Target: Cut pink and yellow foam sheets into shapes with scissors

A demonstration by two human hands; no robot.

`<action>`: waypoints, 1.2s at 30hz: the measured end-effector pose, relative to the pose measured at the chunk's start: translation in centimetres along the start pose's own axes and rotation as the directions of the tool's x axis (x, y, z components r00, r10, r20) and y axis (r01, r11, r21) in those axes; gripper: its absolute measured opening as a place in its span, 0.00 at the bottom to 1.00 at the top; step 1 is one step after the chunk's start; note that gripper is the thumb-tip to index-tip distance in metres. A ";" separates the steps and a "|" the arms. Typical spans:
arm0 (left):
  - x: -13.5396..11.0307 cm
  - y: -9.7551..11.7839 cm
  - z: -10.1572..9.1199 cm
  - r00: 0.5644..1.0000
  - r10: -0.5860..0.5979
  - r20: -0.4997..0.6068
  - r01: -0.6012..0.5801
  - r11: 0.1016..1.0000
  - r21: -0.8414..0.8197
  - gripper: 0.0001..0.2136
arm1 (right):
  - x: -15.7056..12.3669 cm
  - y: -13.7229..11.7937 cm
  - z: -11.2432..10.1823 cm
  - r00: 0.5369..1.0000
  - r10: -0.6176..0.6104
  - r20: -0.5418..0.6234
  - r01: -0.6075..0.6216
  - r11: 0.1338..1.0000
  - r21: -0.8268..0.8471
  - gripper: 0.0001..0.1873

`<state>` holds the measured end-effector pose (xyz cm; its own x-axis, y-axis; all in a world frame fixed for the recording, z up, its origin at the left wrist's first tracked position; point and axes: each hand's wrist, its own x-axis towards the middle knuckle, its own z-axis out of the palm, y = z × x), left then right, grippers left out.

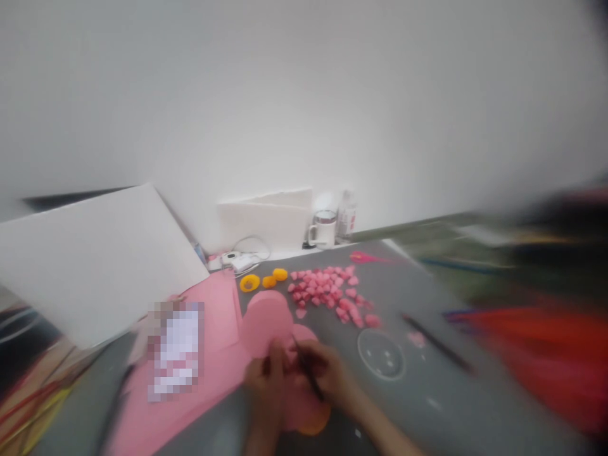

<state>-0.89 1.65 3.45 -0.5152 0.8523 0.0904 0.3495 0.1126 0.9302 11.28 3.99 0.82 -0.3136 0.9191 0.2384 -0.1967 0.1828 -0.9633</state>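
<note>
Head view: the left hand (263, 375) pinches pink paper (266, 316), the right hand (327, 372) grips a blurred dark tool (310, 373); pink pieces (323, 286) lie clustered beyond on the bench (394, 275).

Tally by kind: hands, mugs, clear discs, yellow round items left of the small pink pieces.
Hands: 2 (left hand, right hand)
White mug: 1
Clear disc: 1
Yellow round items: 3
Total: 7
</note>
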 end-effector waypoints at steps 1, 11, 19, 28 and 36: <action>0.0 0.1 -0.1 1.000 0.000 0.000 0.000 1.000 0.028 0.25 | 0.0 -0.1 0.1 1.000 -0.001 -0.002 0.001 1.000 0.004 0.18; 0.2 0.3 0.0 1.000 0.015 0.003 -0.015 0.992 0.123 0.27 | 0.1 0.8 -0.1 0.998 0.020 0.063 -0.026 0.996 0.089 0.23; 0.1 0.2 -0.1 0.996 0.092 -0.002 -0.090 0.983 0.159 0.28 | 0.0 1.5 -0.4 0.996 0.032 0.084 -0.039 0.995 0.090 0.24; 0.2 -0.5 0.3 0.998 0.064 -0.023 -0.060 0.987 0.150 0.29 | 0.1 1.7 -0.2 0.999 0.028 0.021 -0.029 0.998 0.055 0.23; 0.1 0.3 0.0 0.999 0.030 0.014 -0.031 0.992 0.120 0.28 | 0.1 1.9 -0.1 1.000 0.002 -0.022 -0.001 1.000 0.024 0.21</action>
<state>-0.77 1.76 3.74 -0.4939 0.8621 0.1134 0.4565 0.1461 0.8776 10.98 4.46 -0.97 -0.2930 0.9270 0.2340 -0.2181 0.1734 -0.9604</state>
